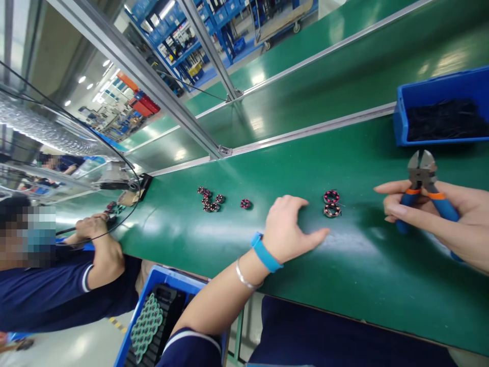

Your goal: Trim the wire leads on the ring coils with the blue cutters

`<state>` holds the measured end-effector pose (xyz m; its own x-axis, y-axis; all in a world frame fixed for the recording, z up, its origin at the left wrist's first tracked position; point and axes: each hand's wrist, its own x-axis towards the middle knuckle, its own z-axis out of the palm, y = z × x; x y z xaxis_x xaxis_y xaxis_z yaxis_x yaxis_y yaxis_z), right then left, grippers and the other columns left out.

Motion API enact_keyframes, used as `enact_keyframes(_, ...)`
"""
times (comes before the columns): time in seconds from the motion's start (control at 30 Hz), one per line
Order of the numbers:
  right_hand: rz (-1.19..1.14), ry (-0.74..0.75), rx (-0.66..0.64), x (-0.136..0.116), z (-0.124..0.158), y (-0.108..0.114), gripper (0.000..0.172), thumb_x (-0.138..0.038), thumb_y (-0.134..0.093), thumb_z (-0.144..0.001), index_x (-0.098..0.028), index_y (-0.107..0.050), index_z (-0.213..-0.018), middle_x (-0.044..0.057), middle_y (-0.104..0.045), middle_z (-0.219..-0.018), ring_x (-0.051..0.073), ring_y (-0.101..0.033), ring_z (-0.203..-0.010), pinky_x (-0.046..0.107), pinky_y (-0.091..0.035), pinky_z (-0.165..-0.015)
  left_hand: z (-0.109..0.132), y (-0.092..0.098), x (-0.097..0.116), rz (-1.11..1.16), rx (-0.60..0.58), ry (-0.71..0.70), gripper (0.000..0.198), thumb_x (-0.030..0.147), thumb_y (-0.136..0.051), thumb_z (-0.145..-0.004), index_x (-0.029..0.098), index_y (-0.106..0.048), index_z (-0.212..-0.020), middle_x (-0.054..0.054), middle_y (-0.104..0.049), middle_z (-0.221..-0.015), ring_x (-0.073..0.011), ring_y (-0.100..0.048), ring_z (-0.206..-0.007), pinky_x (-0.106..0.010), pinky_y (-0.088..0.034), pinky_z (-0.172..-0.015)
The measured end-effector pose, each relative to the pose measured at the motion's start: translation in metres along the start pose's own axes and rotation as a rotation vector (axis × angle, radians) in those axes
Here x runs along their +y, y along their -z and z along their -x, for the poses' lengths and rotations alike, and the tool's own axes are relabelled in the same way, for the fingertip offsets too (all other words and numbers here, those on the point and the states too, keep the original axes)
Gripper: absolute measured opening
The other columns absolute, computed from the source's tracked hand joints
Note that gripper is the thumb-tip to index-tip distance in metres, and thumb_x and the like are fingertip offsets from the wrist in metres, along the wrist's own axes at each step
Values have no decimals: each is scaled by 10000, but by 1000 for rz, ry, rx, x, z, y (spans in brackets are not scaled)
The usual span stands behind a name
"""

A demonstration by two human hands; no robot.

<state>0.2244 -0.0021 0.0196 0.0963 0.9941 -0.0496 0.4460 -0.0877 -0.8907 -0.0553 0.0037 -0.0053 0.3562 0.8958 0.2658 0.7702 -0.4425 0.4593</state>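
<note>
cutters [424, 186] upright, right hand [451, 216] grip

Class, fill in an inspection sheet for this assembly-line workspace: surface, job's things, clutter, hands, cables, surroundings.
Surface: glossy green workbench, bare between parts.
Job's things: blue-handled steel cutting pliers; two stacked red-and-black wound ring coils beside the left hand.
Clutter: small coil cluster, single coil, blue plastic bin of black parts.
Hands: left hand flat on bench, holding nothing; right hand grips pliers.
Cables: black cable looping by a co-worker's hand.
Surroundings: aluminium frame post, blue crate of green trays.
</note>
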Motion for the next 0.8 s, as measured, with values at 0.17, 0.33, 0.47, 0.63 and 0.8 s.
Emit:
enact_keyframes(0.17,3,-17,-125,28,-9,8,920,-1094,-780,-632,-281,-866,-1055,60,-763,-716,291,-718,-671,448,-597,-611,-23,-28,25,143,-115,93,352,432,-982,-863,222,-706,-925,-101,-805,-1012,-315,-766,-1022,-487,-656,-955)
enact_keyframes(0.33,-15,58,-351,33,-5,0,783,-1034,-796,-694,-294,-892,-929,118,-900,-1110,395,-852,-995,495,-714,-851,-11,-37,28,593,-95,-67,303,303,-949,-791,214,-705,-948,-30,-776,-925,-180,-733,-826,-328,-664,-802)
enact_keyframes(0.47,-83,58,-438,14,6,-8,740,-973,-835,-717,-272,-864,-953,86,-851,-864,365,-825,-827,471,-701,-750,-8,-40,32,675,-42,-207,265,351,-871,-831,203,-701,-971,-21,-738,-887,-159,-705,-791,-307,-649,-778)
enact_keyframes(0.63,-50,37,-449,9,11,-6,817,-1028,-792,-716,-265,-858,-1001,78,-847,-862,272,-706,-660,413,-610,-614,-12,-32,37,604,-121,-173,541,564,-957,-775,263,-512,-830,58,-574,-726,-116,-523,-634,-283,-501,-623)
enact_keyframes(0.8,-83,40,-456,14,13,-7,783,-1042,-785,-737,-277,-832,-899,58,-765,-758,243,-662,-632,397,-607,-599,-10,-19,43,659,-286,-116,326,389,-653,-1028,263,-462,-797,50,-540,-692,-113,-500,-630,-272,-446,-644)
